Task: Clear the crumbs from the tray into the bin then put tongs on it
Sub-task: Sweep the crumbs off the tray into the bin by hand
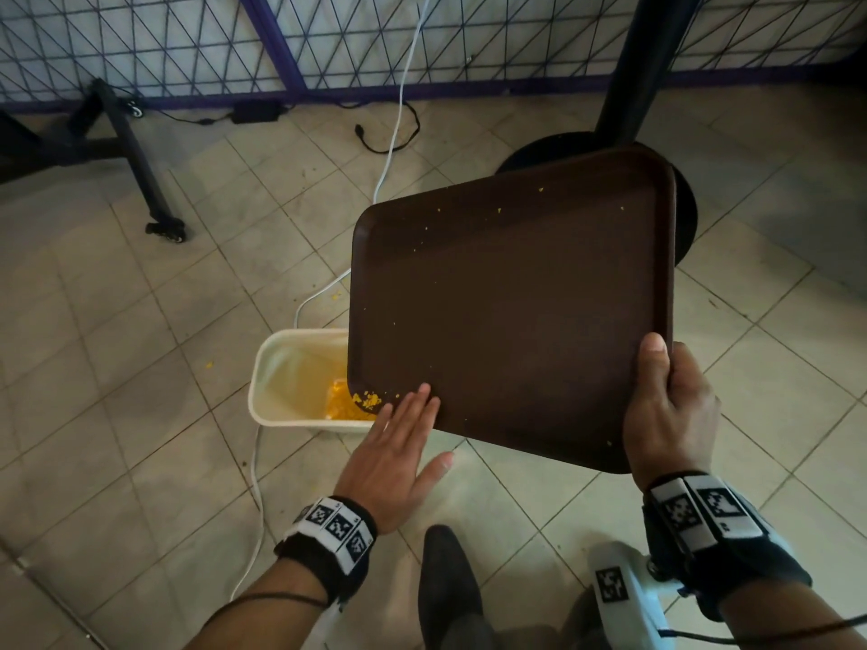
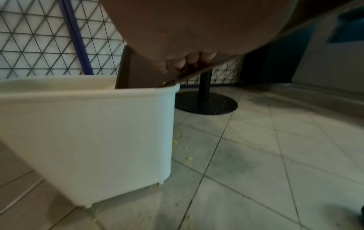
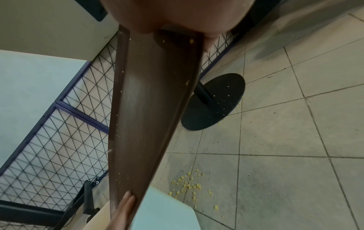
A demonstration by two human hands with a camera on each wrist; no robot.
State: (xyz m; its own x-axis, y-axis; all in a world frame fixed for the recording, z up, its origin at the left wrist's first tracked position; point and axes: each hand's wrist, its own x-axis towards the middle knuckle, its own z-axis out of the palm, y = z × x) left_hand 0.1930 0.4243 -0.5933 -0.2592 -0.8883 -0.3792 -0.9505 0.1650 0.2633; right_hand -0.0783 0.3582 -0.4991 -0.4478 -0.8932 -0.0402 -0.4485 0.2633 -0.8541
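Note:
A dark brown tray point(image 1: 506, 302) is tilted with its lower left corner over a white bin point(image 1: 281, 372). My right hand point(image 1: 666, 415) grips the tray's near right edge, thumb on top. My left hand point(image 1: 399, 443) lies flat with straight fingers on the tray's lower corner, next to a small heap of yellow crumbs point(image 1: 368, 400). More yellow crumbs lie inside the bin. In the right wrist view the tray point(image 3: 153, 109) slopes down to my left fingers point(image 3: 126, 205). The left wrist view shows the bin point(image 2: 88, 137) close up, the tray corner over its rim. No tongs are in view.
A black table pedestal point(image 1: 628, 68) with a round base point(image 3: 214, 101) stands behind the tray. Spilled crumbs point(image 3: 189, 185) lie on the tiled floor beside the bin. A white cable point(image 1: 399, 110) runs behind the bin. A wire mesh fence point(image 1: 140, 39) and a wheeled stand point(image 1: 140, 157) are at the back.

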